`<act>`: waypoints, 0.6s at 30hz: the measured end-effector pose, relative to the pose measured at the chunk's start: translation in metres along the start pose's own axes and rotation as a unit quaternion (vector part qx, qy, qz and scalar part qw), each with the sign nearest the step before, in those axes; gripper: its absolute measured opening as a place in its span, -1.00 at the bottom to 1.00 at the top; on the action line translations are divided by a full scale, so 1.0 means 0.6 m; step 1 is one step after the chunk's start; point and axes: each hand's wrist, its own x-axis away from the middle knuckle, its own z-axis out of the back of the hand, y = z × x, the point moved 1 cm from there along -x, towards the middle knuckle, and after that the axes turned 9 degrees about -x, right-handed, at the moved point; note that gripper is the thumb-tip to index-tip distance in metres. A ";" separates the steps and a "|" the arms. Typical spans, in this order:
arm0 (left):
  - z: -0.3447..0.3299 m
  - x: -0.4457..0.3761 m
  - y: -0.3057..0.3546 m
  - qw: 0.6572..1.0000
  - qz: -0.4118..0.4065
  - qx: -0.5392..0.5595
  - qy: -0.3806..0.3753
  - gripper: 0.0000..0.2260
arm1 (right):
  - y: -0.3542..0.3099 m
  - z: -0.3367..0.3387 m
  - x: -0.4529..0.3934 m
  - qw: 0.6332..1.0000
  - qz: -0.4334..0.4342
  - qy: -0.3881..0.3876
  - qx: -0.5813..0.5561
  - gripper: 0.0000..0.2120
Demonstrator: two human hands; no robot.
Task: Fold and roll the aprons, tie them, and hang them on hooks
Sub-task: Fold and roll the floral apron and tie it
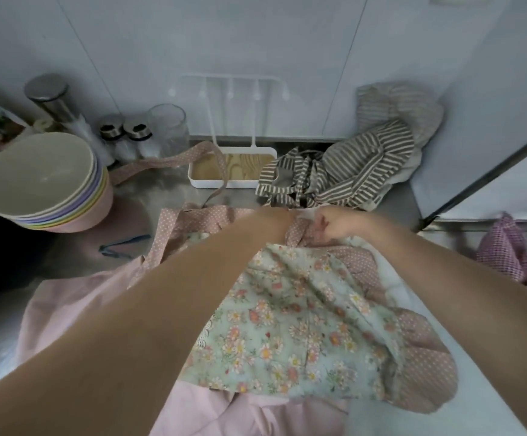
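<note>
A floral apron (300, 325) with pink dotted trim lies spread on the steel counter in front of me, over pale pink cloth (76, 309). Both my arms reach across it to its far edge. My right hand (334, 226) is curled and grips the dotted fabric there. My left hand (279, 220) is blurred and mostly hidden behind its own forearm, touching the same bunched edge. A dotted strap (174, 162) trails away to the back left. A white hook rack (229, 88) stands against the wall behind.
A brown striped apron (344, 171) lies crumpled at the back right, a pink striped one (397, 105) behind it. A pink checked cloth (507, 253) hangs at far right. Stacked bowls (45, 184), shakers (124, 133) and a glass jar (169, 127) stand at left. The rack's tray (234, 184) sits behind the apron.
</note>
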 end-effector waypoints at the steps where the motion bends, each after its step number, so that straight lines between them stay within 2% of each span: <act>1: -0.002 -0.010 0.004 1.000 0.009 -0.002 0.004 -0.55 | 0.008 0.000 -0.004 1.000 0.000 0.003 -0.015 -0.71; 3: -0.008 -0.030 0.003 0.999 0.034 -0.009 0.015 -0.59 | 0.020 -0.005 -0.019 0.999 -0.001 0.003 -0.046 -0.46; 6: -0.002 -0.047 0.005 0.999 0.030 0.036 0.021 -0.70 | 0.021 -0.007 -0.026 1.000 0.019 0.003 0.018 -0.19; 8: 0.006 -0.050 -0.005 0.998 0.011 0.062 0.027 -0.69 | 0.020 -0.001 -0.017 0.999 0.001 -0.023 0.047 -0.22; 11: 0.022 -0.050 -0.039 0.988 0.058 0.108 0.091 -0.76 | 0.018 0.027 0.008 0.991 -0.072 -0.091 0.061 -0.68; 12: 0.022 -0.054 -0.048 0.985 0.079 0.114 0.097 -0.75 | 0.020 0.041 0.013 0.989 -0.088 -0.105 0.063 -0.74; 13: 0.019 -0.059 -0.052 0.984 0.099 0.120 0.086 -0.74 | 0.021 0.057 0.018 0.987 -0.103 -0.110 0.047 -0.71; 15: 0.015 -0.067 -0.049 0.985 0.107 0.130 0.028 -0.74 | 0.026 0.089 0.017 0.983 -0.149 -0.107 0.023 -0.41; 16: 0.011 -0.072 -0.044 0.985 0.105 0.140 -0.008 -0.76 | 0.028 0.100 0.014 0.981 -0.164 -0.088 0.048 -0.35; 18: 0.001 -0.077 -0.034 0.978 0.112 0.164 -0.056 -0.78 | 0.030 0.100 0.010 0.979 -0.152 -0.031 0.136 -0.40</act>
